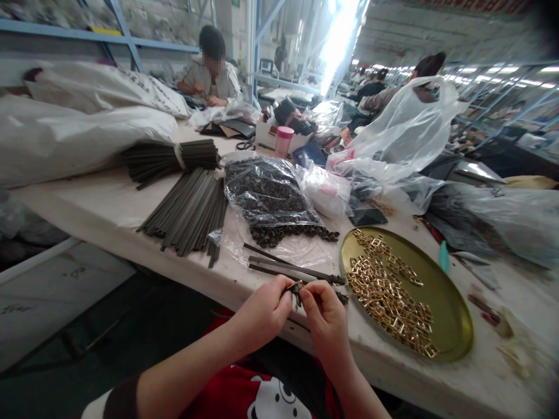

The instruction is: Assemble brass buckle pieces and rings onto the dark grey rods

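Note:
Close together at the table's front edge, both my hands pinch a small dark strap with a bit of gold metal on it, probably a buckle. My left hand is closed on its left side, and my right hand grips it from the right; the fingers hide most of it. Just beyond lie several loose dark strips, their right ends carrying small dark pieces. To the right, a round gold tray bears a heap of gold rectangular buckles. Small dark loops spill from a clear plastic bag.
A fan of dark strips and a tied bundle lie left. White sacks fill the far left. Behind stand a pink-lidded jar and a clear plastic bag. A teal tool lies right; a co-worker sits opposite.

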{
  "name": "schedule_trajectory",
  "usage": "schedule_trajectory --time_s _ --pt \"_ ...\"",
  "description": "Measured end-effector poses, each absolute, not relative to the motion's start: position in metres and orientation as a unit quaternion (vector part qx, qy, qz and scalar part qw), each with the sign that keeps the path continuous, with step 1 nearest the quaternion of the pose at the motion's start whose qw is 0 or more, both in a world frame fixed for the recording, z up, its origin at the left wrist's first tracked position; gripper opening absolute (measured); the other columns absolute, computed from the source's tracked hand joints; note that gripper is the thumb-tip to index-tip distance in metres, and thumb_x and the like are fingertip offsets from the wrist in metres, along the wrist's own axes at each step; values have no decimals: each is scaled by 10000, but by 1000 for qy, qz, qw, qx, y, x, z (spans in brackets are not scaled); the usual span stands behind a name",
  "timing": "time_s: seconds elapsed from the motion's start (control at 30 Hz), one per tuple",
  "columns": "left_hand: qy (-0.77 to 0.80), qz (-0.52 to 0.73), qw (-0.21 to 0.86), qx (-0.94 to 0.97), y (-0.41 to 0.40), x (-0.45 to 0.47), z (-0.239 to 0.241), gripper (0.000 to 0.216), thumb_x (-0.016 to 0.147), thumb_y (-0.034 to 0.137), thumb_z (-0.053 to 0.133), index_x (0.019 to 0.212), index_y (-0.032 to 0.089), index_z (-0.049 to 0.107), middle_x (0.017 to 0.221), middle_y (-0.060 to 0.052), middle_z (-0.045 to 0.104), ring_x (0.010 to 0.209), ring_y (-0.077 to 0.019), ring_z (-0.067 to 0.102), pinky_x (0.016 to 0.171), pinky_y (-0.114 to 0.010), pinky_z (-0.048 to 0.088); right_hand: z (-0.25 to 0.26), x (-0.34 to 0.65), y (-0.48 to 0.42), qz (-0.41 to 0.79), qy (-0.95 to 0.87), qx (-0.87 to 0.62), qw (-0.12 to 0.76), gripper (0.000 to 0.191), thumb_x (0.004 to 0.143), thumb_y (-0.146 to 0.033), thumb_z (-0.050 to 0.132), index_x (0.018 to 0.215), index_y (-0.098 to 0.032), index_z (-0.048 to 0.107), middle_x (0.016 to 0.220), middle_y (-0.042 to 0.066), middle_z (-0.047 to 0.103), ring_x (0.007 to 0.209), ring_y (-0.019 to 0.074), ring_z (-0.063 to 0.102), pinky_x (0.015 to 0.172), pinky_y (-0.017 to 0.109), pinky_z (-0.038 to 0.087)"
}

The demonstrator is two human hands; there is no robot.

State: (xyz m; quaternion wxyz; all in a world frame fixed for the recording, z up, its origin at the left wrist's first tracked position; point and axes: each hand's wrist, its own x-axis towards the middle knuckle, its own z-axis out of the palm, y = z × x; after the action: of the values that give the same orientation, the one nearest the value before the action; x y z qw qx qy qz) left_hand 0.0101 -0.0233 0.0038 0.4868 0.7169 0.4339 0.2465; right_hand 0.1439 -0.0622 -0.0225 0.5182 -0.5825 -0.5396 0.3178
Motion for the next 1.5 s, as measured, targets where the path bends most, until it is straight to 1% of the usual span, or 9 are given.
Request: schedule_trajectory --time_s 0.17,0.27,0.37,0.53,0.7,0.9,1.03,1.23,1.5 --pt "396 223 487 746 -35 3 15 295 772 103 357 991 155 547 863 -42 621 794 -171 556 729 -263 424 -24 143 -64 581 -363 -498 532 256 707 -359 639 872 -216 506 709 -38 503 609 101 493 581 224 420" --pt "364 220 493 759 -42 0 16 424 746 99 405 1159 163 475 1086 -75 592 972 -200 542 862 -294 399 -22 143 -68 646 -326 -456 518 303 687 -353 659 927 -225 524 754 -27 528 644 105 513 594 219 427" --pt "365 221 503 751 -46 -3 13 485 772 122 401 1254 167 379 1160 -86 559 1036 -204 522 909 -316 376 -21 142 -73 642 -342 -448 520 289 695 -328 659 939 -225 543 775 -17 549 681 114 524 624 224 432" --pt "386 187 497 755 -47 -8 10 590 800 150 371 1363 154 192 952 -71 630 875 -192 571 823 -325 411 -17 143 -78 642 -396 -455 473 275 714 -374 635 922 -198 593 737 -3 581 652 123 533 648 263 446" --pt "374 169 509 756 -44 -12 12 648 783 110 348 1384 161 111 897 -47 623 810 -170 567 774 -293 415 -10 147 -80 605 -455 -476 449 291 760 -409 575 949 -191 613 872 35 616 784 159 559 755 314 440" --pt "359 140 508 770 -40 -9 12 666 790 120 343 1390 145 53 856 -25 616 788 -154 556 779 -281 409 -15 156 -78 698 -385 -407 446 291 697 -361 670 931 -210 590 757 -9 611 703 123 563 700 264 440" --pt "334 118 527 772 -35 -6 13 684 800 114 319 1392 165 -21 888 -20 627 817 -140 566 805 -269 405 -25 164 -75 728 -365 -374 443 298 760 -433 582 909 -176 590 736 11 608 685 121 561 666 250 422" --pt "366 67 520 769 -27 2 10 672 802 147 351 1397 191 43 1002 -51 626 913 -177 572 845 -307 392 -28 166 -70 753 -331 -377 425 254 670 -321 697 805 -170 544 668 -31 592 623 98 549 642 237 416" --pt "378 40 524 762 -14 14 16 693 779 124 340 1397 194 33 906 -18 637 817 -156 579 779 -275 411 -31 168 -65 721 -293 -394 489 229 648 -256 714 721 -178 512 625 -50 605 589 95 558 608 227 408"
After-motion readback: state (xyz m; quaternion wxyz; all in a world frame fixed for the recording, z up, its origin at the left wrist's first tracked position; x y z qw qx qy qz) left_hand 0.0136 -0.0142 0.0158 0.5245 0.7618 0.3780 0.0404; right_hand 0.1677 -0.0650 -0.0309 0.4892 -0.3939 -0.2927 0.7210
